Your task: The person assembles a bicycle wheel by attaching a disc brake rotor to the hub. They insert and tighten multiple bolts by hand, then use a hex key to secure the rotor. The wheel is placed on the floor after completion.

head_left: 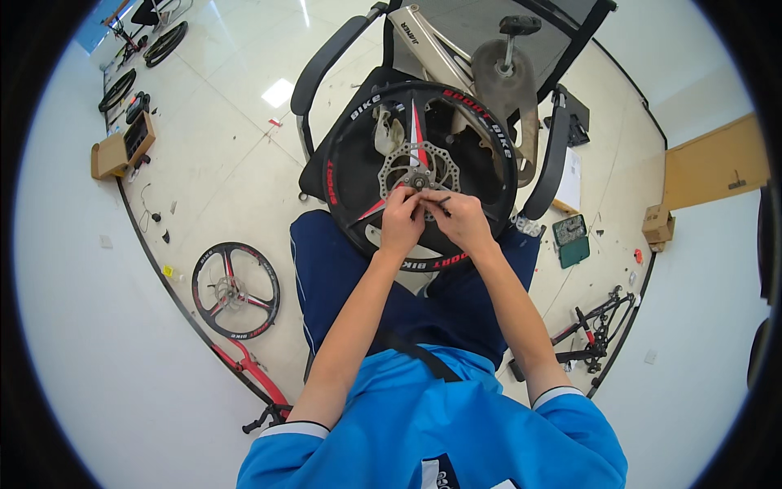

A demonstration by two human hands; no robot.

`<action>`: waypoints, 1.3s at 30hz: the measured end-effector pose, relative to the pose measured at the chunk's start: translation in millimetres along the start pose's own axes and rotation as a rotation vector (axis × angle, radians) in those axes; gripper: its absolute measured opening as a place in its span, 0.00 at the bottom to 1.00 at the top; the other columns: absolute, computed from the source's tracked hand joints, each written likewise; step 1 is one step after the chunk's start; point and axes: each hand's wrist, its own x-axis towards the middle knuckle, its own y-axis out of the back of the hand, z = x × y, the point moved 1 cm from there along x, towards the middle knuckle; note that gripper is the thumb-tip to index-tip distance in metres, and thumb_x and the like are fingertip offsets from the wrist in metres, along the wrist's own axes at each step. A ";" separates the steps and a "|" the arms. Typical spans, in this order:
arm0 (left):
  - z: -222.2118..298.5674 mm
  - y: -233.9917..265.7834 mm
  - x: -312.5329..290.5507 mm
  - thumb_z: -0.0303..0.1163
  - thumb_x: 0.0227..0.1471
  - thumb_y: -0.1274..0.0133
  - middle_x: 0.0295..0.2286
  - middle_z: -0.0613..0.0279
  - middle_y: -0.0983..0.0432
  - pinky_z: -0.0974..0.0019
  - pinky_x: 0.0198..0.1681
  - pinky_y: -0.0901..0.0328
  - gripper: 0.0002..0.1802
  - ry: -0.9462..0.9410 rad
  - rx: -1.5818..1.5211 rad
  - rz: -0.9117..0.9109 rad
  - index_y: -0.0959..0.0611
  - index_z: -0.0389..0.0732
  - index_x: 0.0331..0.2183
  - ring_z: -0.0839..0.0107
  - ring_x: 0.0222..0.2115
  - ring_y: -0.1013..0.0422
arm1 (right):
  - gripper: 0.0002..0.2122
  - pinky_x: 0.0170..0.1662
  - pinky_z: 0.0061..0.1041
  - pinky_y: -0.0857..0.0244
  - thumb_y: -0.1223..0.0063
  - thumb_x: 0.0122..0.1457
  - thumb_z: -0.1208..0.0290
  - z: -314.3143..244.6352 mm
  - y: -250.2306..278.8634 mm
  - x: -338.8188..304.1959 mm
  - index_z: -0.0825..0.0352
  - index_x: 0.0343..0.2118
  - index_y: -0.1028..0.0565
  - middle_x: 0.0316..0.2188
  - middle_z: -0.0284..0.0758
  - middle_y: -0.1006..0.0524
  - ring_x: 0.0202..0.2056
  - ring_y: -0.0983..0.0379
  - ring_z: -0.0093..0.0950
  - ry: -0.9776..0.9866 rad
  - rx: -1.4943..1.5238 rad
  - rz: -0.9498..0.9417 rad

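A black three-spoke bicycle wheel [342,204] with red and white markings lies across my lap and the chair seat, its hub side facing up. A silver brake disc [446,169] rings the hub axle [418,181]. Both hands meet just below the axle. My left hand [402,224] is pinched at the hub, and what its fingertips hold is hidden. My right hand [463,223] is closed, with a short thin dark rod [444,200] sticking out at its fingers; its kind is too small to tell.
The black chair's armrests [326,61] flank the wheel. On the chair rests a beige bike frame [436,49] with a pedal [520,25]. A second wheel [273,281] and a red frame [259,375] lie left; a black frame [599,330] and green tool case [573,252] lie right.
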 end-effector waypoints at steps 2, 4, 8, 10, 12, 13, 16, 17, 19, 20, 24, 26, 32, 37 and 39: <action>0.1 -0.9 -0.5 0.18 0.44 0.39 0.33 0.54 0.23 0.58 0.38 0.30 0.11 0.019 -0.002 0.027 0.15 0.34 0.35 0.53 0.34 0.25 | 0.09 0.39 0.27 0.23 0.35 0.53 0.79 4.1 -3.0 0.1 0.71 0.39 0.17 0.37 0.42 0.16 0.37 0.17 0.37 0.019 -0.032 0.033; 2.0 -0.3 0.3 0.18 0.44 0.38 0.32 0.55 0.22 0.61 0.36 0.29 0.10 0.062 -0.034 0.058 0.15 0.34 0.34 0.55 0.32 0.23 | 0.09 0.38 0.26 0.23 0.35 0.53 0.79 6.0 -5.3 0.5 0.71 0.37 0.17 0.36 0.42 0.16 0.35 0.16 0.37 0.031 -0.051 0.057; 2.7 -0.2 0.5 0.19 0.43 0.35 0.31 0.56 0.22 0.62 0.35 0.29 0.11 0.017 -0.026 0.083 0.14 0.35 0.34 0.57 0.31 0.23 | 0.08 0.35 0.23 0.24 0.33 0.53 0.77 7.1 -7.7 -3.5 0.71 0.36 0.16 0.32 0.40 0.15 0.32 0.16 0.30 -0.030 0.032 0.168; 5.3 1.0 -0.3 0.20 0.45 0.36 0.31 0.57 0.22 0.61 0.36 0.29 0.12 0.016 -0.017 0.065 0.13 0.36 0.36 0.57 0.32 0.24 | 0.08 0.34 0.21 0.25 0.32 0.54 0.77 8.2 -7.4 -5.7 0.71 0.37 0.16 0.31 0.40 0.15 0.30 0.17 0.26 -0.126 0.121 0.201; 3.3 1.5 -2.2 0.20 0.45 0.36 0.31 0.57 0.23 0.60 0.38 0.30 0.13 0.009 -0.024 0.035 0.13 0.37 0.37 0.57 0.34 0.25 | 0.08 0.33 0.18 0.26 0.32 0.55 0.76 11.3 -9.9 -7.9 0.71 0.37 0.15 0.29 0.39 0.15 0.28 0.18 0.21 -0.146 0.158 0.251; 2.3 2.2 -2.9 0.20 0.45 0.36 0.32 0.57 0.24 0.60 0.38 0.30 0.13 -0.020 -0.006 0.035 0.13 0.36 0.38 0.57 0.34 0.25 | 0.08 0.33 0.18 0.27 0.32 0.55 0.76 12.1 -11.0 -8.8 0.71 0.37 0.15 0.29 0.39 0.15 0.28 0.18 0.21 -0.160 0.171 0.269; -0.4 1.6 -1.2 0.19 0.46 0.37 0.32 0.56 0.24 0.59 0.38 0.31 0.14 -0.084 0.031 0.043 0.14 0.36 0.38 0.56 0.34 0.26 | 0.08 0.33 0.19 0.27 0.32 0.54 0.76 10.0 -10.8 -8.1 0.70 0.37 0.16 0.30 0.39 0.15 0.28 0.18 0.22 -0.164 0.156 0.256; -0.2 1.9 -3.3 0.19 0.46 0.37 0.32 0.56 0.24 0.58 0.38 0.31 0.13 -0.083 0.034 0.042 0.14 0.36 0.38 0.55 0.34 0.26 | 0.08 0.33 0.19 0.27 0.32 0.54 0.77 6.0 -10.5 -6.8 0.70 0.37 0.16 0.30 0.39 0.15 0.29 0.18 0.23 -0.119 0.129 0.244; -0.7 1.8 -5.6 0.19 0.45 0.38 0.32 0.56 0.24 0.58 0.38 0.31 0.12 -0.080 0.030 0.045 0.15 0.35 0.37 0.55 0.34 0.26 | 0.08 0.33 0.20 0.27 0.32 0.54 0.77 5.1 -12.2 -6.1 0.69 0.37 0.16 0.31 0.39 0.15 0.29 0.18 0.24 -0.026 0.062 0.215; -1.0 1.2 -4.2 0.18 0.45 0.38 0.32 0.56 0.24 0.58 0.38 0.31 0.12 -0.079 0.023 0.050 0.15 0.35 0.36 0.54 0.34 0.26 | 0.08 0.33 0.20 0.27 0.32 0.53 0.77 7.7 -13.5 -3.4 0.69 0.36 0.16 0.32 0.39 0.15 0.29 0.18 0.24 0.023 0.021 0.197; -2.0 3.7 -2.9 0.18 0.44 0.38 0.32 0.56 0.24 0.58 0.37 0.31 0.10 -0.117 0.005 0.028 0.16 0.35 0.34 0.54 0.33 0.26 | 0.08 0.32 0.22 0.26 0.32 0.52 0.77 7.7 -13.3 0.4 0.70 0.35 0.17 0.33 0.39 0.15 0.29 0.18 0.28 0.022 0.034 0.152; -0.1 2.5 -1.0 0.17 0.43 0.39 0.32 0.55 0.24 0.60 0.36 0.30 0.09 -0.062 0.000 0.036 0.16 0.34 0.32 0.54 0.33 0.25 | 0.08 0.32 0.23 0.26 0.32 0.52 0.78 10.3 -9.7 3.0 0.70 0.36 0.17 0.32 0.39 0.16 0.28 0.18 0.29 -0.084 0.083 0.115; 4.2 4.3 2.9 0.17 0.42 0.40 0.31 0.54 0.23 0.61 0.34 0.29 0.08 -0.009 -0.028 0.042 0.16 0.33 0.30 0.55 0.31 0.24 | 0.08 0.29 0.26 0.28 0.33 0.49 0.77 7.9 -8.4 9.9 0.70 0.34 0.17 0.26 0.38 0.18 0.25 0.21 0.32 0.006 0.011 0.045; 5.4 3.6 2.4 0.17 0.41 0.40 0.30 0.55 0.21 0.62 0.32 0.29 0.06 0.034 -0.048 0.107 0.16 0.33 0.28 0.56 0.29 0.23 | 0.07 0.27 0.32 0.30 0.34 0.49 0.74 -0.8 -9.2 15.7 0.68 0.27 0.22 0.23 0.36 0.22 0.25 0.23 0.37 0.105 -0.156 0.019; 3.6 0.0 2.7 0.18 0.41 0.40 0.29 0.55 0.20 0.63 0.32 0.29 0.06 0.044 -0.056 0.144 0.16 0.34 0.28 0.57 0.28 0.23 | 0.06 0.26 0.30 0.31 0.33 0.49 0.75 1.7 -5.7 18.3 0.67 0.28 0.20 0.23 0.36 0.21 0.24 0.23 0.36 0.104 -0.258 -0.021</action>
